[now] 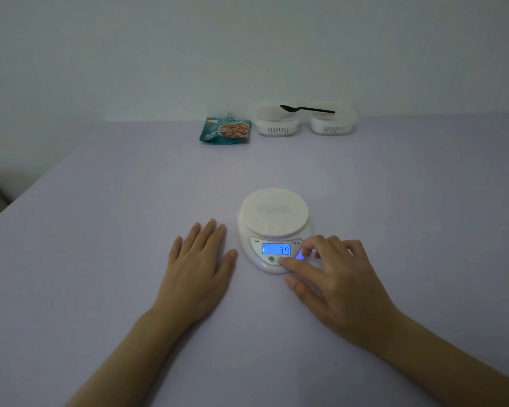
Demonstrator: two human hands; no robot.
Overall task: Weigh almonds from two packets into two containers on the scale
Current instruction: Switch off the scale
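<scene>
Since the plate (274, 211) is bare and the display (276, 249) reads 39, I judge this as setup: zeroing the scale (257, 261) before anything goes on it. No almonds weighed yet.

My left hand (200, 259) lies palm down on the bench (100, 259). Its fingers (209, 230) are straight and close together, holding nothing. The thumb tip is just beside the scale's base; I cannot tell whether it touches.

One packet (225, 130) lies far back by the wall. I can't tell if it is open, and a second packet doesn't show.

Scale sits mid-bench, near me, display lit.

Behind it, right of the packet, two containers (276, 126) stand side by side. A black spoon (306, 109) lies across their rims. Their insides are too dim to read.

My right hand (332, 271) is at the scale's front right. The index fingertip (285, 261) is on a key under the display, which it hides. The thumb is out and the other fingers are loosely curled, gripping nothing.

Next move calls for a zero reading, then lifting off, reaching back for one container, centring it on the plate and taring again.
</scene>
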